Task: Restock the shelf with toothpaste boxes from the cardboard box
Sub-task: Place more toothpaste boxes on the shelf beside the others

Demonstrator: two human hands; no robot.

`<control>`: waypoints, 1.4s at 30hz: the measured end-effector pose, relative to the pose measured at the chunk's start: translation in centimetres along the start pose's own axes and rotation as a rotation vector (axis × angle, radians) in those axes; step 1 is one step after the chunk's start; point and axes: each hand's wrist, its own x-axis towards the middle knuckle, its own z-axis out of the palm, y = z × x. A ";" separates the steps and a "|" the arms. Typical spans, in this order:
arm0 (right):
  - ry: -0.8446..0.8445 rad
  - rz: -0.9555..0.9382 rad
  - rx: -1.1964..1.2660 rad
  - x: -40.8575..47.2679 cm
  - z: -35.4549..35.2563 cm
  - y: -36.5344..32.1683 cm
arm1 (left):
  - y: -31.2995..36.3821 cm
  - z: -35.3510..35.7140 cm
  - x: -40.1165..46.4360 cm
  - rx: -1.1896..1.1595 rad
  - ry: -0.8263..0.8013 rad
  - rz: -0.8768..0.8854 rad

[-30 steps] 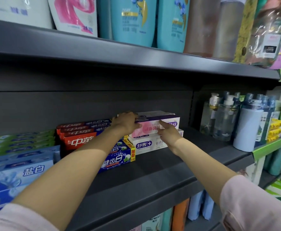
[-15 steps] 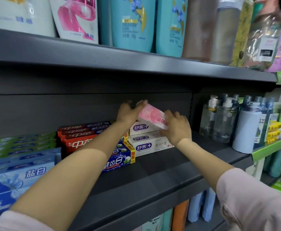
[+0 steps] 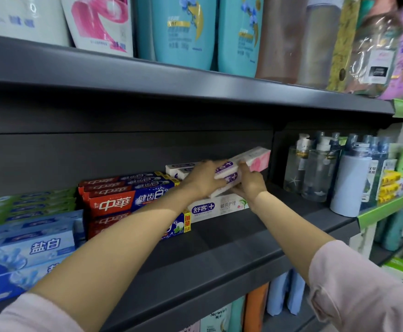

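Observation:
Both hands hold a white, pink and purple toothpaste box [image 3: 248,161], tilted with its right end raised, above the stack of white toothpaste boxes [image 3: 217,207] on the dark shelf [image 3: 219,255]. My left hand [image 3: 203,178] grips the box's left part from above. Its underside rests in my right hand [image 3: 248,182]. Two more white boxes [image 3: 179,168] lie behind my left hand. The cardboard box is not in view.
Red and blue toothpaste boxes [image 3: 114,202] and light blue ones [image 3: 28,248] fill the shelf to the left. Clear pump bottles [image 3: 313,168] and a pale blue bottle [image 3: 349,185] stand to the right. Shampoo bottles [image 3: 183,29] line the upper shelf.
The pink-and-white box lay on the stack a second ago. Both hands lifted it, turned it, and now hold it tilted with its right end higher and further right.

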 end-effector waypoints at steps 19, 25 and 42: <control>-0.097 -0.238 -0.463 -2.9 -1.3 1.6 | -0.8 0.5 -1.8 0.467 0.106 -0.222; -0.045 -0.316 -0.619 -10.6 -7.4 0.6 | 5.3 1.2 -5.8 0.303 0.132 -0.246; -0.164 0.321 -1.210 -19.6 -30.6 21.6 | 14.6 30.0 -16.3 0.113 -0.562 -0.188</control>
